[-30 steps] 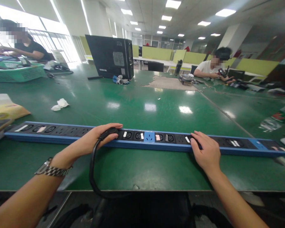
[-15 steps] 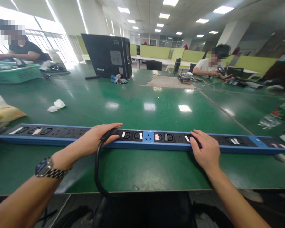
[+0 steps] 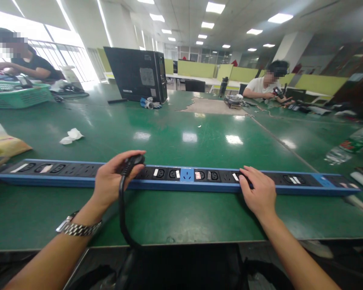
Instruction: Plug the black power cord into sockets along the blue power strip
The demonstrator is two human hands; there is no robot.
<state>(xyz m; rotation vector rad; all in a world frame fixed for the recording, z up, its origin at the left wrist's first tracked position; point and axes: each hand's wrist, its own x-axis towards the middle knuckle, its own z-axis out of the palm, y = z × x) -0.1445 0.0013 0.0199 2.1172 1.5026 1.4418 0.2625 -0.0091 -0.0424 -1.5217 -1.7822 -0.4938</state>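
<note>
A long blue power strip [image 3: 169, 185] with a row of black sockets and one blue socket near its middle lies across the green table. Above its left half, my left hand [image 3: 111, 177] holds a black plug [image 3: 134, 162] between thumb and fingers, the plug raised off the sockets. A thick black cable [image 3: 122, 213] hangs from it over the table's front edge. My right hand [image 3: 258, 188] rests on the strip right of the middle, fingers bent over its top. What lies beneath those fingers is mostly hidden.
On the green table [image 3: 157, 149] stand a black computer case [image 3: 133, 76], gloves [image 3: 150, 103] and crumpled tissue [image 3: 72, 135]. A green basket [image 3: 21, 96] is at the left, a plastic bottle [image 3: 347, 149] at the right. Two people sit across the table.
My left hand has tilted upright and lifted the plug away from the strip's sockets. The right hand stays on the strip. The camera view has shifted slightly.
</note>
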